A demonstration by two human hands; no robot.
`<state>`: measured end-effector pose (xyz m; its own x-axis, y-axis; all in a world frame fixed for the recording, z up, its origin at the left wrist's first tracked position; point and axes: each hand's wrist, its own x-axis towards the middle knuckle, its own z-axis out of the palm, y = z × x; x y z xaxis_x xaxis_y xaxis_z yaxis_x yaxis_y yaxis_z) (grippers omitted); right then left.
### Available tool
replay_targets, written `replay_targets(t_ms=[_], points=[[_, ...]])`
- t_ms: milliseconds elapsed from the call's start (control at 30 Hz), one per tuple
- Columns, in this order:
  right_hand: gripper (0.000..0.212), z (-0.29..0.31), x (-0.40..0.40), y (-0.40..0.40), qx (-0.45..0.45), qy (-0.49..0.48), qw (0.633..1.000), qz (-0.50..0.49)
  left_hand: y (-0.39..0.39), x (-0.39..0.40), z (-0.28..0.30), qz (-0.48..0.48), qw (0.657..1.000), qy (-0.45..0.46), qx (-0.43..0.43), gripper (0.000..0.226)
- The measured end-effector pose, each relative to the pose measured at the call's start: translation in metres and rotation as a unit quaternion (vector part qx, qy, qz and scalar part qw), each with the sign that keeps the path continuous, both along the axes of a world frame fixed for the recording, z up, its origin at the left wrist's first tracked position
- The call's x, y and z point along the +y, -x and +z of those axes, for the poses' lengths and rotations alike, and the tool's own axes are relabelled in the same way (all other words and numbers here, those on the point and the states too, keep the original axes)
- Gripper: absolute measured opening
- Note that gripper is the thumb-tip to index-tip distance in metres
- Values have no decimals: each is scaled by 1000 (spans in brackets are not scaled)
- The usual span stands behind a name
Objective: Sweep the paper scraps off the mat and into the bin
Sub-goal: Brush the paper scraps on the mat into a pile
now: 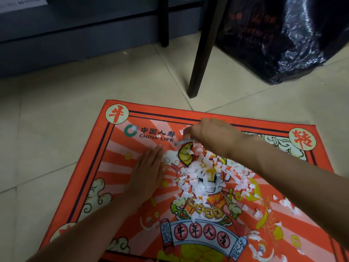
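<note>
Pinching a pale strip of paper (182, 142) between thumb and curled fingers (187, 132), the right hand (211, 135) hovers above the centre of the frame. Left of it, the left hand (149, 167) lies flat on the mat (90, 167), fingers straight and together, holding nothing, just beside the heap of paper scraps (204, 178). White scraps pile over the printed figure at the mat's middle and scatter toward the lower right. The red mat lies on the tiled floor (56, 110). A black bin bag (279, 38) stands at upper right, behind a dark chair leg (202, 53).
</note>
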<state>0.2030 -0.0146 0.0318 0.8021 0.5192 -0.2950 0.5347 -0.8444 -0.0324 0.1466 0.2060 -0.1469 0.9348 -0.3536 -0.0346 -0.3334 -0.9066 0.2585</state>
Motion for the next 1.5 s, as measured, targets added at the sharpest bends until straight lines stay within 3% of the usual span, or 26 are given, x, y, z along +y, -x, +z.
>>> replay_targets(t_ms=[200, 533, 700, 1133, 1367, 1500], points=[[39, -12, 4, -41, -38, 4, 996, -86, -12, -5, -6, -1, 1000, 29, 11, 61], [33, -42, 26, -71, -20, 46, 997, -60, -10, 4, -8, 10, 999, 52, 12, 59], [32, -31, 22, -55, 22, 46, 998, -43, -10, 7, -8, 0, 999, 35, 27, 65], [44, -12, 23, 17, 32, 87, 995, -20, 3, 22, -5, -5, 1000, 11, 26, 64], [33, 0, 40, -28, 2, 14, 997, -78, -8, 25, -4, 40, 998, 22, 34, 71], [43, -15, 64, -52, -10, -11, 996, -84, -8, 24, -4, 47, 998, 27, 38, 73]])
